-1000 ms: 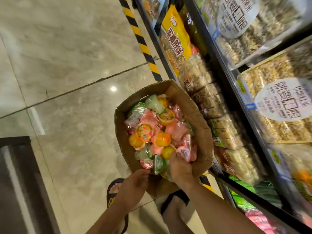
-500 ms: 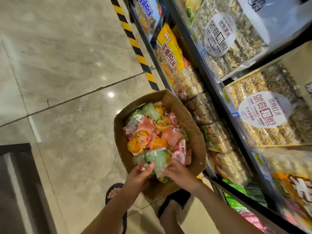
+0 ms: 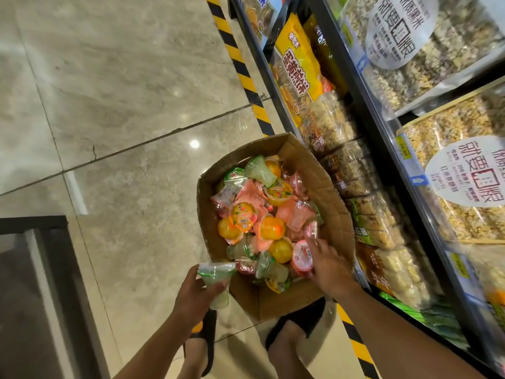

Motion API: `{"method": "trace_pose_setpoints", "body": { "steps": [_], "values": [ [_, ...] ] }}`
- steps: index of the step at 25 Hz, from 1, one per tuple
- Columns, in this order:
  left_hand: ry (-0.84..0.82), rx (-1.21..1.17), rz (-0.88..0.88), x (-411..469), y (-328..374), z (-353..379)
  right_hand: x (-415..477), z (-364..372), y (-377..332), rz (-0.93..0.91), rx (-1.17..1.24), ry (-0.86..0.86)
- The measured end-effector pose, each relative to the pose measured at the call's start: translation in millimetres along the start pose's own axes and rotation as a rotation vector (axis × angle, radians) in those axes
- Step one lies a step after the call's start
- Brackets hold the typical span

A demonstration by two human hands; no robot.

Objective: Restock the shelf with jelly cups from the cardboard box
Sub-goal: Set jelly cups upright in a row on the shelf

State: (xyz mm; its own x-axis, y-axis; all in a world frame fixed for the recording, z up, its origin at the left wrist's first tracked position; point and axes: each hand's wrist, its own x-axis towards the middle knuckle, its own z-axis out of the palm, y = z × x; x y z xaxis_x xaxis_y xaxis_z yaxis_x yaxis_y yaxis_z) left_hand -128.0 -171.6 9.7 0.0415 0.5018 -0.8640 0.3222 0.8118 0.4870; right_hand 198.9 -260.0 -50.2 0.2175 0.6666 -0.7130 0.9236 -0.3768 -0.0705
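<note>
The left hand (image 3: 195, 296) grips a green cup (image 3: 216, 274). The right hand (image 3: 329, 269) rests spread fingers on a pink cup (image 3: 302, 258) in the box (image 3: 336, 214). A hasty grab could let the slick cup slip.

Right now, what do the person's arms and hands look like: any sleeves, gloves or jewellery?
Both are bare. The left hand and right hand wear no gloves, and no ring, watch or band shows. The left forearm and right forearm are uncovered as far as the frame's lower edge; no sleeve is in view.
</note>
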Motion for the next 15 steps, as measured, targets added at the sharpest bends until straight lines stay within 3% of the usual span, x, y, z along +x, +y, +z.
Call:
{"method": "trace_pose_setpoints", "body": {
  "steps": [3,8,10,13,15],
  "values": [
    [-0.025,0.082,0.057,2.2,-4.4,1.7,18.5,11.8,-3.7,0.040,-0.021,-0.045],
    [-0.022,0.120,0.083,-2.7,-2.2,0.6,12.1,14.2,-12.6,0.124,0.102,0.045],
    [-0.025,0.127,0.095,-14.2,8.9,0.5,-7.3,5.2,-17.5,0.128,0.300,0.103],
    [-0.051,0.199,0.145,-40.6,33.3,-2.6,-53.5,-30.9,-31.9,0.161,0.785,0.233],
    [-0.098,0.237,0.196,-58.8,53.9,-7.3,-88.9,-68.3,-45.4,0.179,0.954,0.229]
  ]
}}
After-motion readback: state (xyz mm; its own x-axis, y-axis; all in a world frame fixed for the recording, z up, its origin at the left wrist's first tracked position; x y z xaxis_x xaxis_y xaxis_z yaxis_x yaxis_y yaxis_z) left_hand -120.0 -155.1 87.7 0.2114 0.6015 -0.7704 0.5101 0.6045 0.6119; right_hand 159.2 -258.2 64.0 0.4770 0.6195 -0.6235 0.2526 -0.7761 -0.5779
